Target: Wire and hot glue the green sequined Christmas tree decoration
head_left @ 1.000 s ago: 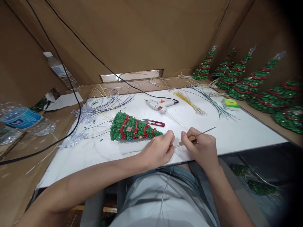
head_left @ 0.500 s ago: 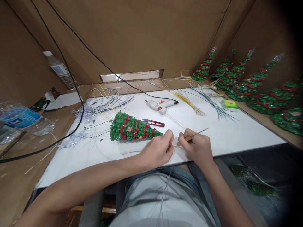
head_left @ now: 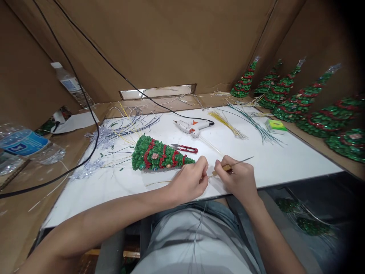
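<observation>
Near edge of the white surface (head_left: 285, 160) — left hand (head_left: 189, 179) curled tight on a thin strand (head_left: 210, 176), right hand (head_left: 238, 177) clamped round a tan-handled spike (head_left: 227, 168), point slanting toward the right edge. Just beyond left hand — green tree (head_left: 159, 154) on its side, tip by the knuckles.

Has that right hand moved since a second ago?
Yes, slightly: judged against the glue gun lying on the table, the right hand has shifted left, toward the left hand.
</observation>
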A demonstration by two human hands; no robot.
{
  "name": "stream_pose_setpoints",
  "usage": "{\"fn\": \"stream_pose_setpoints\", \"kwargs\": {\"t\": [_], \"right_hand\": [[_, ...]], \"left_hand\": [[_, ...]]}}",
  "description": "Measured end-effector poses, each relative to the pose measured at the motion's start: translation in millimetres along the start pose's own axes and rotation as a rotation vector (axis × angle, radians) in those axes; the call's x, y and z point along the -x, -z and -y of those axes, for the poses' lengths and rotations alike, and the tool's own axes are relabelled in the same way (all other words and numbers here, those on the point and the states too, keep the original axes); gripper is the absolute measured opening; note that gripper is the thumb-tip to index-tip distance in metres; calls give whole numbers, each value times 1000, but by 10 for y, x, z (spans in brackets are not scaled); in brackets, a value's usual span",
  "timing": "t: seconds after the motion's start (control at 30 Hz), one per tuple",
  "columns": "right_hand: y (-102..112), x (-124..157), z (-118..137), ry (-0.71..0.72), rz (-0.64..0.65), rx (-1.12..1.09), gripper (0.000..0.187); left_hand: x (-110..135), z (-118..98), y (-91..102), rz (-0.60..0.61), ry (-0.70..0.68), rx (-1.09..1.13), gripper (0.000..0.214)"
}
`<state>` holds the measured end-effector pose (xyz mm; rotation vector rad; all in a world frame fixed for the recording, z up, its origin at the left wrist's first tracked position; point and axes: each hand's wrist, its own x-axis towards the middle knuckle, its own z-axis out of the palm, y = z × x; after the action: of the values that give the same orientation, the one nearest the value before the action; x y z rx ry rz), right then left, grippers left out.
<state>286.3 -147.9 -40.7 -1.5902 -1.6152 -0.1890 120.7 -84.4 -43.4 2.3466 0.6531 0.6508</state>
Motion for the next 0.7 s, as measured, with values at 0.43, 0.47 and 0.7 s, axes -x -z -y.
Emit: {"fn": "stream_pose_setpoints", "kwargs": {"t": [0.43, 0.47, 0.7], "right_hand": [[436, -379, -778, -364, 359, 468, 16], [432, -382, -802, -372, 369, 458, 19], [336, -344, -869, -311, 343, 393, 23]], "left_hand": [[26, -77, 96, -175, -203, 148, 32], [29, -67, 110, -219, -282, 116, 31], [29, 62, 257, -337, -819, -425, 21]]}}
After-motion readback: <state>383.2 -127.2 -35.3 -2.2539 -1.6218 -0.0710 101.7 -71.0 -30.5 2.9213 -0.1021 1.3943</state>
